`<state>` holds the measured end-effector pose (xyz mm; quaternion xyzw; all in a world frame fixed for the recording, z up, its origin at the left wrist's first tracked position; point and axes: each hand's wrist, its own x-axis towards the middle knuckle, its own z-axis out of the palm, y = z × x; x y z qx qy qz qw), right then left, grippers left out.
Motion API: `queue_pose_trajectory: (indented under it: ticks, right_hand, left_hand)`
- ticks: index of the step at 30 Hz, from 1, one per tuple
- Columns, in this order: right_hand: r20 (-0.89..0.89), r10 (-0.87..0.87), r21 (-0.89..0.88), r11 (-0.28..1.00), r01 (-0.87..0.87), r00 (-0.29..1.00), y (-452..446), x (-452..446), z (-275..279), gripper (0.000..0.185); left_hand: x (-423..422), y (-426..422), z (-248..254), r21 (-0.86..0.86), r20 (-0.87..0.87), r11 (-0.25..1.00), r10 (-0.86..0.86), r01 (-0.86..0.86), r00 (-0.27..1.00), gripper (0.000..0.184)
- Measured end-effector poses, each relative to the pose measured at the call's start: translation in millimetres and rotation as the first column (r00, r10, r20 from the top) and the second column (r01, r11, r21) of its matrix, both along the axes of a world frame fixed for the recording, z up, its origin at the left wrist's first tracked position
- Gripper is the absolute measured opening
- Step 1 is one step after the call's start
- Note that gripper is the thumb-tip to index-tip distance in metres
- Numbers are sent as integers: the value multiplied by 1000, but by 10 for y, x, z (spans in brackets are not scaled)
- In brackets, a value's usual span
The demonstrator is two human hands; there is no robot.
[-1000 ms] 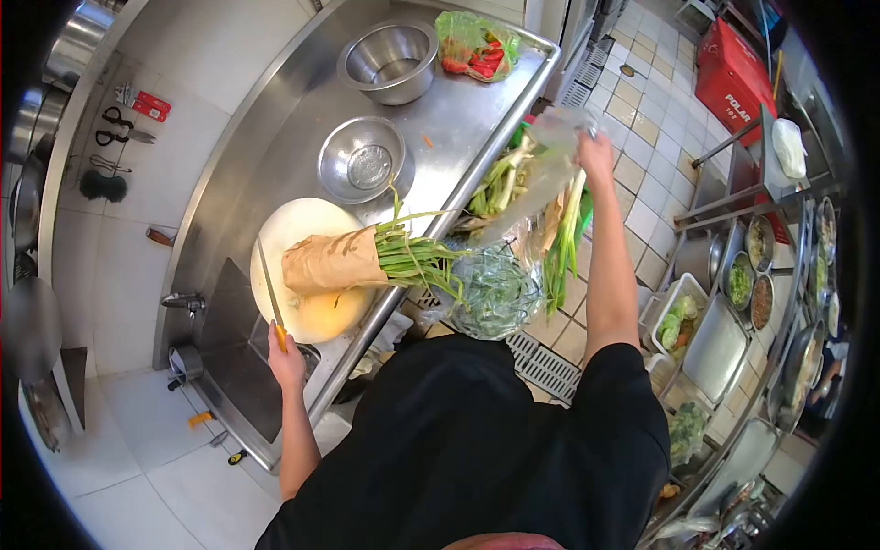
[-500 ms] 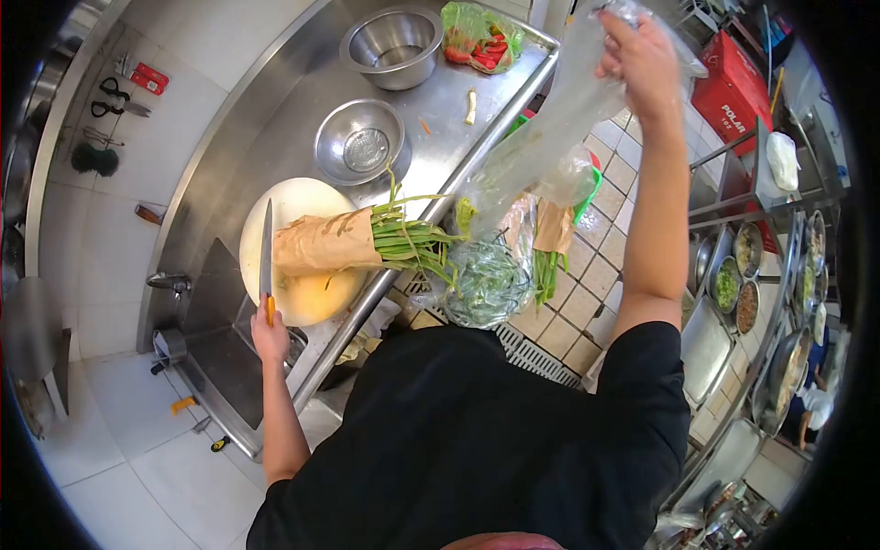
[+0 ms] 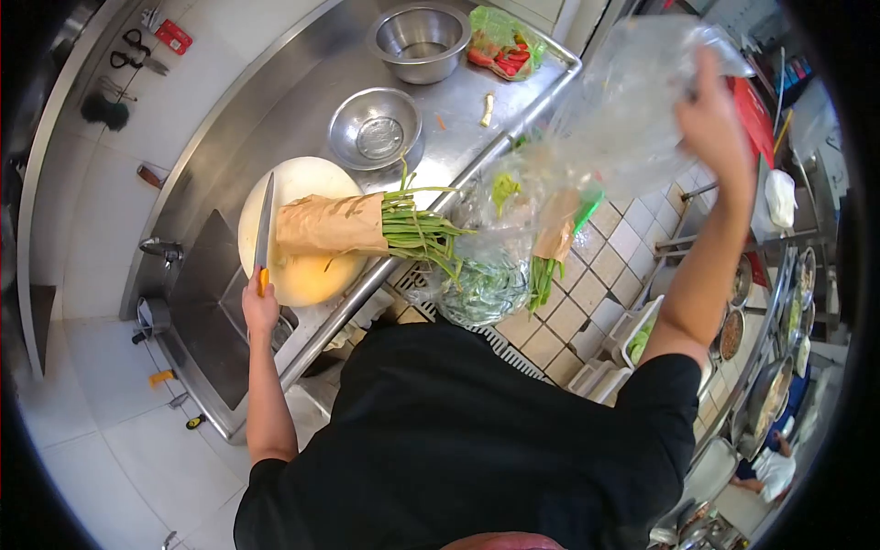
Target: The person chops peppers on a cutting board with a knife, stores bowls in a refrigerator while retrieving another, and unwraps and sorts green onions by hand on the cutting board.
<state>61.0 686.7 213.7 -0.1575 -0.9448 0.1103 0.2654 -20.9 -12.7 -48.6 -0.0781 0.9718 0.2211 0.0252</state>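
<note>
My left hand (image 3: 260, 307) is closed around the orange handle of a kitchen knife (image 3: 266, 220), its blade resting along the left part of a round cutting board (image 3: 316, 286). Beside the blade lies a bundle of long green vegetables (image 3: 417, 227) wrapped in brown paper (image 3: 328, 225), stalks hanging past the sink edge. Raised at the upper right, my right hand (image 3: 715, 119), smeared by motion, grips a large clear plastic bag (image 3: 623, 101). Below that bag is clear plastic packed with leafy greens (image 3: 486, 289), next to a second paper-wrapped green bunch (image 3: 547, 275).
On the steel counter (image 3: 275, 110) stand two metal bowls (image 3: 376, 128) (image 3: 420, 41), a bag of red peppers (image 3: 502, 50) and a pale vegetable piece (image 3: 488, 110). White containers (image 3: 632, 330) sit low at right. A person (image 3: 773, 472) is at the far right.
My right hand has swung right and slightly down, spreading the plastic bag out. The knife stays along the board in my left hand. The view has shifted, bringing white containers into sight.
</note>
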Motion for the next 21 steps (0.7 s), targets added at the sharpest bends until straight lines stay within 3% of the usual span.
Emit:
queue_pose_trajectory:
  ticks: [1,3,4,5,6,8,11,13,15,16,18,20,21]
  right_hand:
    - [67,3,153,988,-13,998,79,-22,-401,72]
    - [443,220,-226,966,-129,869,-110,1,-1224,59]
    - [619,317,-253,947,-199,719,-226,15,-1683,53]
    - [756,376,-358,923,-142,536,-373,0,-2164,56]
    - [764,448,-413,893,-181,464,-436,2,-2827,75]
    - [834,306,-382,921,80,460,-963,-3,-3272,107]
    - [640,138,-281,957,63,756,-1346,-76,-4171,131]
    - [675,9,-346,887,306,738,-1440,-71,-4676,137]
    - [529,-142,-488,756,437,837,-1306,-47,-5163,125]
    - [519,-205,-526,689,499,830,-1234,-29,-5034,95]
    - [371,-192,-543,749,380,909,-739,112,-5470,65]
    - [448,-428,-367,713,598,785,-582,258,-5059,45]
    - [475,-423,-292,751,592,772,-411,339,-4960,43]
  left_hand:
    - [28,-29,-21,6,6,1000,10,-10,1000,54]
    - [106,-106,-92,1,-29,1000,6,-6,1000,53]
    - [140,-137,-106,-4,-49,1000,3,-4,999,53]
    - [167,-144,-70,-17,-34,1000,21,-22,999,53]
    - [189,-116,-4,-30,-22,999,39,-39,999,53]
    - [199,-130,-25,-43,-55,999,26,-28,998,52]
    - [216,-314,-74,-74,-153,996,41,-53,987,51]
    - [193,-166,39,-105,-136,985,121,-136,983,52]
    - [147,-149,5,-115,-110,975,180,-192,978,55]
    - [94,-132,-32,-110,-95,972,198,-207,976,56]
    - [48,-174,-326,-98,-124,979,165,-177,979,59]
    - [39,-64,-504,-63,32,988,141,-139,989,60]
    - [47,-5,-606,-103,23,986,137,-134,990,60]
